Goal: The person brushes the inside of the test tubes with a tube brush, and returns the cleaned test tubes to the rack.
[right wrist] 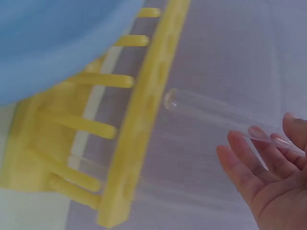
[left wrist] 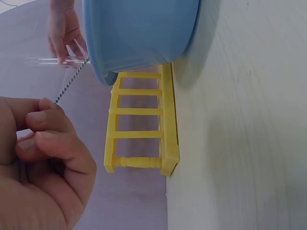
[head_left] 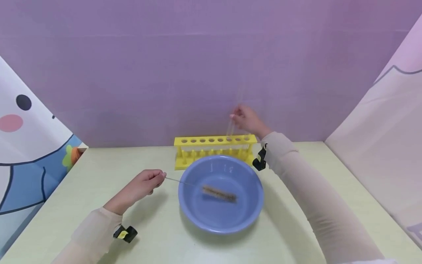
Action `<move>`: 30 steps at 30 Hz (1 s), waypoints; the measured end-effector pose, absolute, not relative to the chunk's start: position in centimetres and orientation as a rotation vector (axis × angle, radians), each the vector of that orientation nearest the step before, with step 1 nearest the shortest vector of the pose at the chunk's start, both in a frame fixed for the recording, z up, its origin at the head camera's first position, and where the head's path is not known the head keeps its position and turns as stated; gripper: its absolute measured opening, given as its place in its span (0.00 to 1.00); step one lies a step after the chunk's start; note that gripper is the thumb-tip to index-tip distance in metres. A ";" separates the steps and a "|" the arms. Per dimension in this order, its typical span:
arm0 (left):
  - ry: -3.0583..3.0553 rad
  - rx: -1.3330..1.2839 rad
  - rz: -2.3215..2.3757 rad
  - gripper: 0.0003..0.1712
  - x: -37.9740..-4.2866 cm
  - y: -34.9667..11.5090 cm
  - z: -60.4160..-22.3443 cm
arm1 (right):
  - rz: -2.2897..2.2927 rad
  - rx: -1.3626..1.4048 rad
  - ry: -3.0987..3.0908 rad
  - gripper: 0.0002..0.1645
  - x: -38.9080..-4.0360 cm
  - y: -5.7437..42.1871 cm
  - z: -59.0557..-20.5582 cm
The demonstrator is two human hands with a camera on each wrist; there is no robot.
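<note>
My left hand point(head_left: 141, 187) pinches the thin twisted-wire handle of a test tube brush point(head_left: 219, 193). Its brown bristles hang over the inside of a blue basin point(head_left: 221, 224). Behind the basin stands a yellow test tube rack point(head_left: 197, 143). Above the rack's right part, my right hand point(head_left: 248, 120) holds a clear test tube point(right wrist: 206, 109) between thumb and fingers. The tube's rounded lower end is close to the holes of the top bar in the right wrist view; whether it has entered one I cannot tell. Another clear tube point(right wrist: 177, 194) stands faintly visible in the rack's end hole.
Everything stands on a pale table point(head_left: 158, 238) with a purple backdrop point(head_left: 165, 80) right behind the rack. Patterned cloths point(head_left: 33, 146) hang at both sides. The basin's rim overlaps the front of the rack in the head view.
</note>
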State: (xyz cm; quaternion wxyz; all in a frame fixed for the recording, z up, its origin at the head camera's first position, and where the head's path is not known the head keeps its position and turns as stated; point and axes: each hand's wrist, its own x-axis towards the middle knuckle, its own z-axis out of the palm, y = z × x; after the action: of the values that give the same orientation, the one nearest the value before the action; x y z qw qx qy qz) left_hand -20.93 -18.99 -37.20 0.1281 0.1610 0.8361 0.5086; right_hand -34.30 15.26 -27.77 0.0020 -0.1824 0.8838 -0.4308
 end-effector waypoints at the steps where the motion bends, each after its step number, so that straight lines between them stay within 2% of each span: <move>1: 2.430 0.471 1.479 0.23 -20.9 -19.0 -37.2 | -1.369 -0.578 2.767 0.15 -34.2 15.3 -27.5; 14: 2.554 0.488 1.377 0.18 -20.7 -18.7 -37.0 | -1.387 -0.820 2.723 0.23 -31.2 18.1 -27.0; 23: 2.645 0.542 1.351 0.16 -20.6 -18.5 -37.0 | -1.157 -0.923 2.806 0.25 -28.2 20.6 -29.4; 30: 2.711 0.579 1.351 0.12 -20.6 -18.6 -37.1 | -1.209 -0.892 2.874 0.22 -25.7 22.0 -31.4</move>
State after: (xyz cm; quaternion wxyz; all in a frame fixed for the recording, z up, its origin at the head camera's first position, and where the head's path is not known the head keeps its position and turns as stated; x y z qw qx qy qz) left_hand -20.57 -18.56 -37.08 0.0289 0.1877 0.8787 0.4380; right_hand -25.74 22.02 -31.40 -0.0507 -0.2746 0.8850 -0.3725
